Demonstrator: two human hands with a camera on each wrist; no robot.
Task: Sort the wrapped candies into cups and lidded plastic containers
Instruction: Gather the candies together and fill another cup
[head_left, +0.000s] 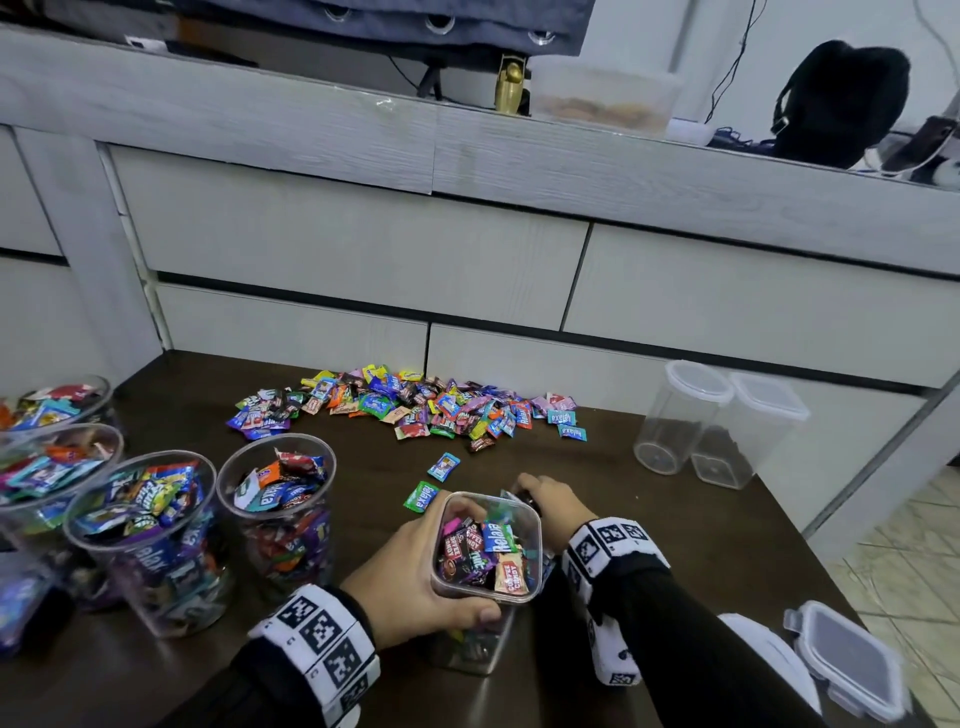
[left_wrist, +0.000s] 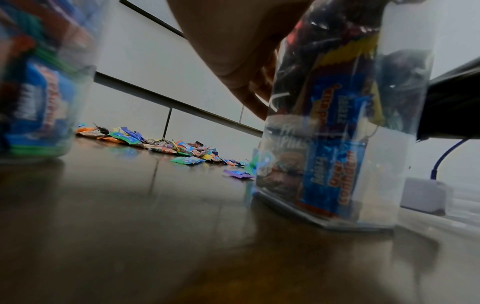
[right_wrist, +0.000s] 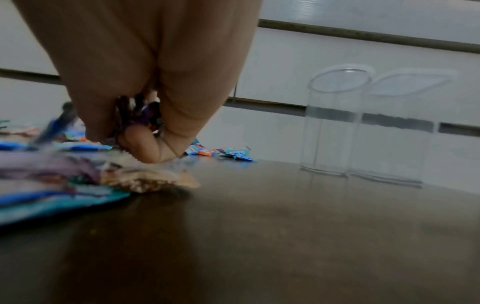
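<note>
Candies (right_wrist: 137, 115), dark and blurred, sit pinched in right hand (head_left: 550, 506) fingers (right_wrist: 141, 142); left hand (head_left: 410, 571) grips the square container (head_left: 519, 590).

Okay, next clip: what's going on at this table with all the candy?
A person is sorting wrapped candies. The left hand grips a square clear container, open and nearly full. The right hand, just behind it, pinches a few candies at the table. Four round cups on the left hold candies, a loose pile remains at the back, two lidded containers stand empty on the right, and a loose lid lies near the right forearm.
</note>
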